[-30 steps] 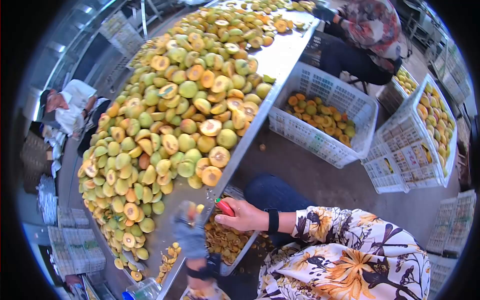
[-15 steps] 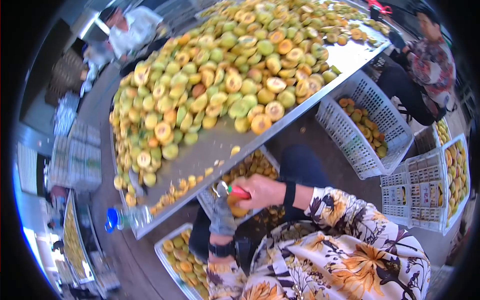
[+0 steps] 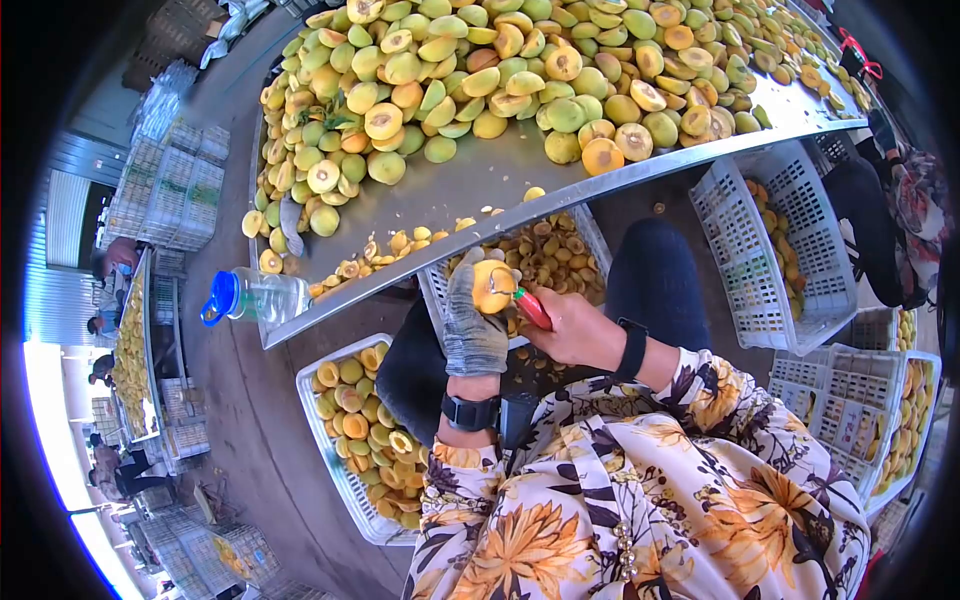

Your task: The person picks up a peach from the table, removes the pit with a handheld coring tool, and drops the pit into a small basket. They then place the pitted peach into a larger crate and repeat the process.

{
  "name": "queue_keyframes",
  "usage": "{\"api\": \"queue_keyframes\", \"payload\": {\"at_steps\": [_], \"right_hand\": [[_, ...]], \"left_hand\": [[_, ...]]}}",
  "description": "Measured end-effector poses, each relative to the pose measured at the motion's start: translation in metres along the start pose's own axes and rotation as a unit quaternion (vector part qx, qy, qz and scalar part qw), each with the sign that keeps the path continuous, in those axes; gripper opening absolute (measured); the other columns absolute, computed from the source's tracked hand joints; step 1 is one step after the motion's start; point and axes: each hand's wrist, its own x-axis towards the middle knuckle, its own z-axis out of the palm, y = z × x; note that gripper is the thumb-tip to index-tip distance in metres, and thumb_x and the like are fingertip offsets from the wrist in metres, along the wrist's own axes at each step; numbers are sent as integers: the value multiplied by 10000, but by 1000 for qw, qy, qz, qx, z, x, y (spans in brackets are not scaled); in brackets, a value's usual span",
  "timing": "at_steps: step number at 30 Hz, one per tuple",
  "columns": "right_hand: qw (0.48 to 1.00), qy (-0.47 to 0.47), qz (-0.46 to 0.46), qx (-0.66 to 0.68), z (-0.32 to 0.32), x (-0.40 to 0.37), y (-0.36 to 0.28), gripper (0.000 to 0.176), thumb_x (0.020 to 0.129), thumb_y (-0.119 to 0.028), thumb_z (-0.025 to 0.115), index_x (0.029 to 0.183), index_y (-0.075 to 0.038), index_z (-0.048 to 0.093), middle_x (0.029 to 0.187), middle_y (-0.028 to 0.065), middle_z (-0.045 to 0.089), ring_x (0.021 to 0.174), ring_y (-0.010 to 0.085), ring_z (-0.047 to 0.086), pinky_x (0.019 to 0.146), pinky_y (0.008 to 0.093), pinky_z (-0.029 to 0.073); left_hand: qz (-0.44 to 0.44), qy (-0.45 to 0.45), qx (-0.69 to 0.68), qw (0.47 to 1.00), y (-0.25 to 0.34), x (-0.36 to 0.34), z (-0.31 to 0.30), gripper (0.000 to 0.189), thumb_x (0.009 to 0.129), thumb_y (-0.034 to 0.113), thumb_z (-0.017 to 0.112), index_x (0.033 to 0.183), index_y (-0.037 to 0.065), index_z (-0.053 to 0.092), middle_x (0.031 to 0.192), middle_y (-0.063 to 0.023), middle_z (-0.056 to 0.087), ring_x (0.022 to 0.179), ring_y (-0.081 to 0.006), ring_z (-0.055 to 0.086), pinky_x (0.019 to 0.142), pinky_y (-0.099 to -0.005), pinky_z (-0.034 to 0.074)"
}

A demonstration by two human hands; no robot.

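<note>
My left hand [image 3: 470,325], in a grey glove, holds a yellow-orange fruit half [image 3: 492,286] with its cut face up. My right hand [image 3: 578,328], bare, is closed round the red handle of a small tool [image 3: 533,309]. The green collar of the tool is at the fruit's right edge, and its tip is over the cut face. Below both hands sits a crate of fruit pieces [image 3: 430,300]. Beyond them, a heap of halved fruit [image 3: 520,80] lies on the metal table [image 3: 440,190].
A white crate of fruit halves [image 3: 312,420] stands at lower left. A blue-capped bottle [image 3: 262,296] is at the table's corner. More crates [image 3: 775,250] stand at right, near a seated person [image 3: 915,210]. Other people work around a distant table at far left.
The view has shifted, so the table sits higher. The fruit half, earlier low between my hands, is now raised in my left hand with the tool at its cut face.
</note>
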Motion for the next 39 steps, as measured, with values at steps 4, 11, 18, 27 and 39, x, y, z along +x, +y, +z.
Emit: {"api": "queue_keyframes", "payload": {"at_steps": [4,11,18,27,39], "right_hand": [[1000,-17,9,-15,1,-2,6,225,743,-120,595,835,50,480,628,249,552,610,407,569,544,429,450],[997,-32,0,-71,-3,-1,14,236,752,-126,596,851,40,462,619,248,547,616,408,570,535,427,451],[997,-52,16,-59,-1,-7,8,229,740,-103,590,855,42,456,624,255,540,627,409,568,539,429,448],[995,-92,26,-40,5,-13,8,199,722,-62,557,856,40,450,637,243,550,621,404,570,526,418,448],[849,-318,275,320,-8,4,-16,163,816,-75,501,954,-2,458,530,14,444,376,85,429,350,245,361]], "left_hand": [[-24,-26,30,999,4,-7,7,324,805,213,610,1040,8,524,1005,-150,585,866,-281,599,727,-400,527],[-137,-23,-32,990,0,-6,-6,277,816,246,603,987,36,547,894,-137,611,755,-276,606,676,-361,524],[-63,-34,24,997,-1,-12,9,318,855,297,551,1062,58,521,965,-138,600,864,-305,597,774,-397,501],[-31,18,26,999,-10,-2,15,254,804,302,630,872,82,525,746,-74,591,640,-234,600,531,-367,522],[-41,-57,85,994,6,4,7,276,820,231,616,1005,122,443,657,-79,553,544,-230,583,455,-346,510]]}}
